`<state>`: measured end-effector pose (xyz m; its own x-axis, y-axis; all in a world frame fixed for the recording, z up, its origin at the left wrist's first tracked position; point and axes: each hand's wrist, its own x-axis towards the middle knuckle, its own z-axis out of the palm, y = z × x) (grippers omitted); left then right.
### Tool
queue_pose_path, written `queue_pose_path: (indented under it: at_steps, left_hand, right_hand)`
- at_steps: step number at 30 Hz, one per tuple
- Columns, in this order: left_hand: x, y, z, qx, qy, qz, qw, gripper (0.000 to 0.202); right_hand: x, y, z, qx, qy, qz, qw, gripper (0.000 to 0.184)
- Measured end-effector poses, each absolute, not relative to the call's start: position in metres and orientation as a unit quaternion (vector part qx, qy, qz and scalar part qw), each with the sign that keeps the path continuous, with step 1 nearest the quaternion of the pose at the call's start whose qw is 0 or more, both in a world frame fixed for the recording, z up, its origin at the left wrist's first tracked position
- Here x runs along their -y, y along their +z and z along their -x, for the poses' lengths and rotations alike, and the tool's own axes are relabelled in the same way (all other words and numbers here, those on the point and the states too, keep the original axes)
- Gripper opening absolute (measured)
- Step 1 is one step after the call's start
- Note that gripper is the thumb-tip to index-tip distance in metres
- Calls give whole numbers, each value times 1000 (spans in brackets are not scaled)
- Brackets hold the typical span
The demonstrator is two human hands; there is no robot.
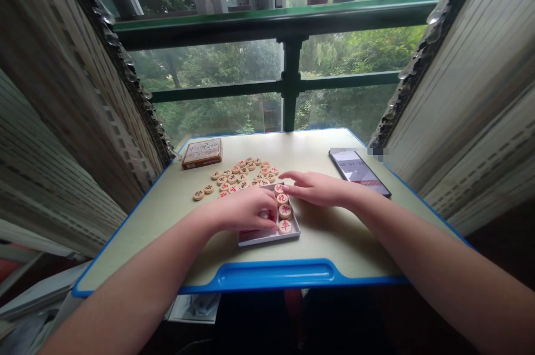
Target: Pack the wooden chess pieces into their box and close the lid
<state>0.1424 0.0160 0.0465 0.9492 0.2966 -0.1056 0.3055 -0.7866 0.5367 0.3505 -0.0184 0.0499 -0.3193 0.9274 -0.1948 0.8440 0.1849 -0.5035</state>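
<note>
A shallow grey tray (267,238) lies near the front of the desk with a row of round wooden chess pieces (285,212) along its right side. My left hand (246,211) lies over the tray's left half, fingers curled down on a piece inside it. My right hand (314,188) reaches in from the right, its fingers stretched flat and its fingertips touching a piece at the tray's top right corner. Several more pieces (240,178) with red and black characters lie scattered just behind the tray.
The box lid (202,152) lies at the desk's back left. A phone (358,171) showing a timer rests at the right. The desk (334,243) has a blue rim and a front groove. Woven blinds flank both sides; a window is behind.
</note>
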Motion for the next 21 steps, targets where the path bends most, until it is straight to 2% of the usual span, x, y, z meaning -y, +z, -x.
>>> queue_pose_path:
  at_steps: [21]
  left_hand:
    - [-6, 45, -147, -167, 11, -968, 187, 24]
  right_hand:
    - [17, 50, -349, 779, 259, 568, 57, 63]
